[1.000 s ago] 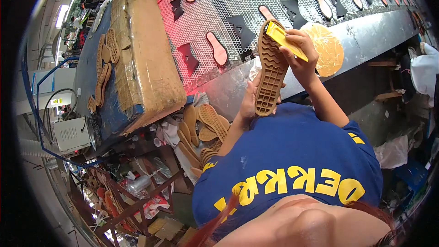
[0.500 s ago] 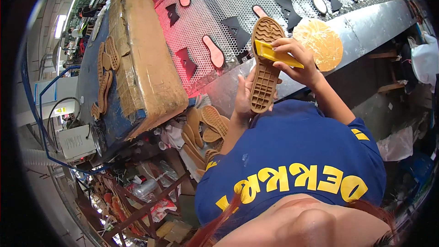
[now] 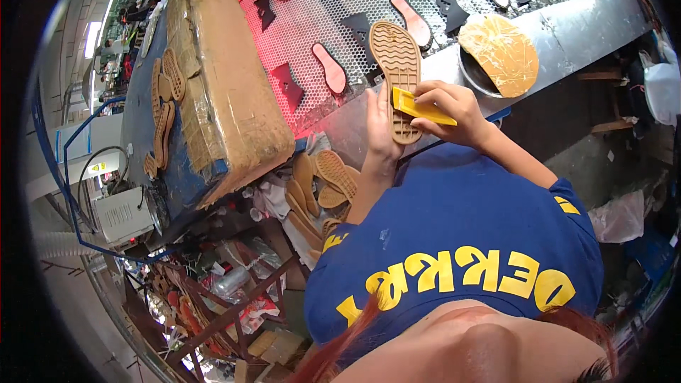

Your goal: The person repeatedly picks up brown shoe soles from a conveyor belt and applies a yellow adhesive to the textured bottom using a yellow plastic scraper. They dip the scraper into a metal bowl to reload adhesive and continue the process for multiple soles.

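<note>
My left hand point(image 3: 381, 124) holds a brown rubber shoe sole point(image 3: 396, 50) from its left side, tread up; some of its fingers are hidden behind it. Wavy grooves mark the far end of the tread and a grid pattern the near end. A flat yellow tool point(image 3: 418, 106) is pinched in my right hand point(image 3: 457, 110), its left end against the grid part of the tread. Whether it has bristles or an edge underneath is hidden. Just right of that hand, a round yellowish, scuffed disc point(image 3: 500, 57) partly covers a metal bowl point(image 3: 477, 79) on the metal ledge point(image 3: 567, 25).
Beyond my hands, a perforated metal surface point(image 3: 312, 21) carries pink insoles point(image 3: 329, 69) and black cut pieces point(image 3: 287, 84). A taped cardboard box point(image 3: 241, 78) stands to the left, with soles point(image 3: 163, 135) beside it. More soles point(image 3: 333, 174) lie piled near my left elbow.
The yellow tool has moved from the sole's middle toward its near end. The sole has shifted slightly away and to the left. More of the bowl under the disc now shows.
</note>
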Available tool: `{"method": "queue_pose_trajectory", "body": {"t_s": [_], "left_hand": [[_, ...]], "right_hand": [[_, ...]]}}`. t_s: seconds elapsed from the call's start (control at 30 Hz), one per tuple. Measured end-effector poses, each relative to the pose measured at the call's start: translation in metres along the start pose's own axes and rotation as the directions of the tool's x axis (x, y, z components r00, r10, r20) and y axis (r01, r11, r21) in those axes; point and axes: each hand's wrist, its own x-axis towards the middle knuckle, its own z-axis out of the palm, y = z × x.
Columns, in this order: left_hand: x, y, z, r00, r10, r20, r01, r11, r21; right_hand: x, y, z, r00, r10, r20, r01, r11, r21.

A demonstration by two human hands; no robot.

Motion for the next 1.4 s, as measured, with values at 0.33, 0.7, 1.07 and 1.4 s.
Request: {"method": "queue_pose_trajectory", "body": {"t_s": [0.33,0.7,1.07,1.4], "left_hand": [[0.010,-0.005,0.004,0.989,-0.008,-0.149,-0.005,0.996,-0.087],[0.011,0.007,0.006,0.981,-0.191,0.044,0.195,0.936,-0.292],[0.004,0.019,0.011,0.900,-0.355,0.252,0.421,0.858,-0.295],[0.007,0.021,0.026,0.867,-0.488,0.100,0.477,0.871,0.118]], "right_hand": [[-0.007,-0.005,-0.007,0.993,0.023,0.112,-0.041,0.986,0.164],[0.000,-0.008,-0.024,0.982,-0.040,0.183,-0.022,0.945,0.326],[0.021,-0.004,-0.048,0.896,-0.104,0.431,-0.171,0.816,0.553],[0.034,0.021,-0.059,0.773,-0.229,0.592,-0.269,0.726,0.632]]}}
